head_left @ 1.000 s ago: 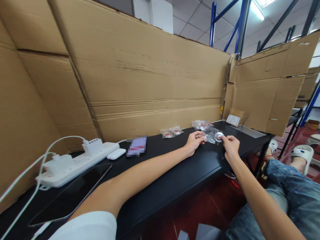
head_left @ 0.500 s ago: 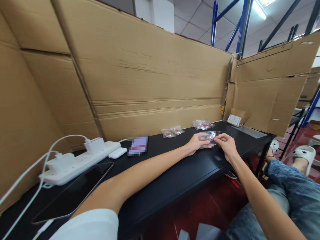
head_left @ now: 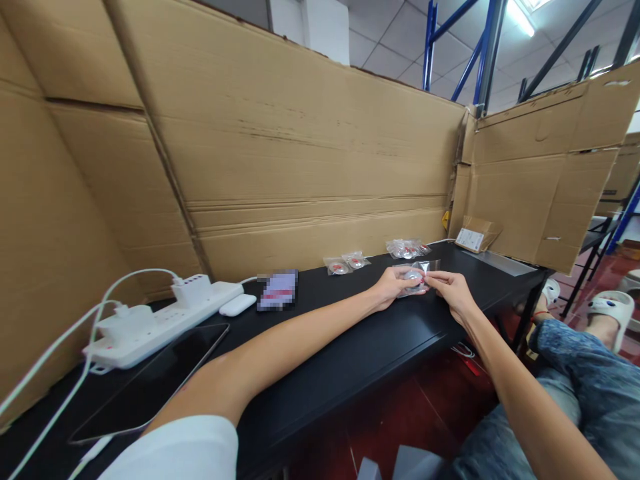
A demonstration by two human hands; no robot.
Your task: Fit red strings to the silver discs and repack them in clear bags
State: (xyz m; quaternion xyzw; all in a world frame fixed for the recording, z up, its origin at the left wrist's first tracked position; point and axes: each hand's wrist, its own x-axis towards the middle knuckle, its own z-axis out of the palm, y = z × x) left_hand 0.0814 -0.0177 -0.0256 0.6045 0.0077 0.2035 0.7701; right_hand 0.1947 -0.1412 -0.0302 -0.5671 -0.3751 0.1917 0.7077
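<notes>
My left hand [head_left: 393,285] and my right hand [head_left: 453,291] meet over the black table [head_left: 350,353], both pinching a small clear plastic bag [head_left: 416,275] that holds a round silver and red part. The bag is lifted a little off the tabletop between the fingertips. Two bagged parts of the same kind [head_left: 346,264] lie behind my left hand by the cardboard wall. A small heap of such bags [head_left: 406,249] lies farther right at the back.
Cardboard walls [head_left: 300,153] enclose the table at the back and both sides. At the left lie a white power strip [head_left: 160,313] with plugged cables, a white case [head_left: 237,305], a dark tablet [head_left: 150,383] and a phone [head_left: 277,291]. A small box [head_left: 473,235] sits back right.
My right hand left the loose round part on the table and came to the bag. Both hands now hold the bag with the part inside, raised slightly.
</notes>
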